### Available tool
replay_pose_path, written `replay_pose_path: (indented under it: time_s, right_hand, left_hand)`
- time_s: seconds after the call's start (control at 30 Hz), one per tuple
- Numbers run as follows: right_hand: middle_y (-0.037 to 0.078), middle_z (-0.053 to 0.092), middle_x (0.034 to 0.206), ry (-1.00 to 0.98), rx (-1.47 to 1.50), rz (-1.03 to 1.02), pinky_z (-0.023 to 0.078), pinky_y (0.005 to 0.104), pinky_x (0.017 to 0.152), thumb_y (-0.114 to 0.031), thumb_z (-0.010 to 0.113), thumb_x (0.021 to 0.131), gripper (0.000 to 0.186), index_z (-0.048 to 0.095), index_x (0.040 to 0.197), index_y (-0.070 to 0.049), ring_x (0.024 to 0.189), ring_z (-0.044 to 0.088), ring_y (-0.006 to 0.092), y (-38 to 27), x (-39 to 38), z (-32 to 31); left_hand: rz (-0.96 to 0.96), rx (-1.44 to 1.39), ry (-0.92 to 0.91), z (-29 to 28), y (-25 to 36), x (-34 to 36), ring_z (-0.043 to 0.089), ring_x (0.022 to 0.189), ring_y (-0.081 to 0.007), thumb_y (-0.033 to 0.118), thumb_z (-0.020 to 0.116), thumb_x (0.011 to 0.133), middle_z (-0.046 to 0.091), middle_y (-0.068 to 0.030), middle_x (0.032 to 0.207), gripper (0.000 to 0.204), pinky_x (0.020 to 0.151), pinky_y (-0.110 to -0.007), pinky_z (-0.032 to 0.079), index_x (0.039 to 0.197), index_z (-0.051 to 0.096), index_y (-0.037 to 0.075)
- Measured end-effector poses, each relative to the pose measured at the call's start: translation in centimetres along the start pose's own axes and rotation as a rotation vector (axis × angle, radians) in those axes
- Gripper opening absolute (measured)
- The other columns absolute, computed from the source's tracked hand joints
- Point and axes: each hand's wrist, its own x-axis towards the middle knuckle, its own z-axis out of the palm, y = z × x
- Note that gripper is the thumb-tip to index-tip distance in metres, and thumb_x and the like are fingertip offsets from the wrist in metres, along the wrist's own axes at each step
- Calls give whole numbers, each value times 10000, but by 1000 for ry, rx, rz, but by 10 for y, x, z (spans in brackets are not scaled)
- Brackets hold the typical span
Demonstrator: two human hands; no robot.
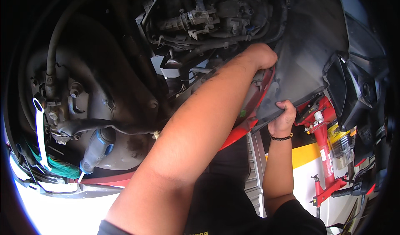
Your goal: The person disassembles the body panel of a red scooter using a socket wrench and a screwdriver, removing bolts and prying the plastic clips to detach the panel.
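- The right hand (284, 117) is curled over the lower edge of a dark plastic liner panel (306, 60), fingers wrapped on top of the lip and the thumb side under it. A beaded bracelet (281, 138) sits at the wrist.
- The left hand (261, 55) reaches up past the panel's inner edge, just above and left of the right hand. Its fingers are hidden behind the panel, so whether they are spread or pinching anything cannot be told.
- The panel hangs directly above the right hand, alongside a red body edge (250, 114) that runs between the two forearms.
- Handling judgement: the panel appears to be thin moulded plastic, light, and flexible rather than rigid. It will likely bow if pulled from one corner; the dusty surface gives fair grip.
- Hold recommendation: grip along the rolled lower lip, where the right hand sits, and support the inner edge with the left hand to spread the load.
- Well left of the left forearm, a blue-handled screwdriver (98, 149) and a white wrench (40, 135) rest against the wheel hub assembly (66, 110).
- A red stand (323, 151) is just right of the right wrist.
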Motion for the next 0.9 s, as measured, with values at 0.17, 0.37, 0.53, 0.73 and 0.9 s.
replay_pose_path:
  time_s: [0.17,0.37,0.53,0.73,0.9]
  right_hand:
    - [85,621,887,-41,109,67,501,380,845,-75,532,717,122,594,788,1,841,603,233,0,-5,12]
    - [102,642,1031,-63,165,127,510,409,875,-156,596,817,305,588,1086,-12,928,636,254,-6,-11,23]
    - [94,639,1053,-237,406,215,514,399,840,-220,664,846,362,582,1122,0,911,635,236,-12,-10,20]
    - [81,627,955,-447,593,375,517,370,729,-226,696,796,388,565,1118,-53,820,620,218,-11,2,7]
    - [103,599,954,-306,640,356,471,370,655,-310,665,774,463,553,1130,-37,780,584,247,-1,-3,14]
  left_hand:
    - [-79,208,51,12,7,1,639,1110,-341,106,558,784,670,-218,1135,325,920,-410,502,1044,720,-2]
    - [-147,273,-147,2,40,12,695,844,-297,76,521,816,703,-176,995,272,728,-416,534,977,727,-2]
    - [-475,-347,-142,5,30,13,565,629,-135,132,598,888,603,-29,808,85,514,-287,485,937,640,77]
    - [-534,-504,-1,16,24,11,496,556,-133,111,681,847,567,-34,727,88,486,-271,455,896,635,53]
    - [-501,-548,10,16,21,9,616,597,-245,95,636,869,618,-133,729,113,473,-382,504,890,643,-16]
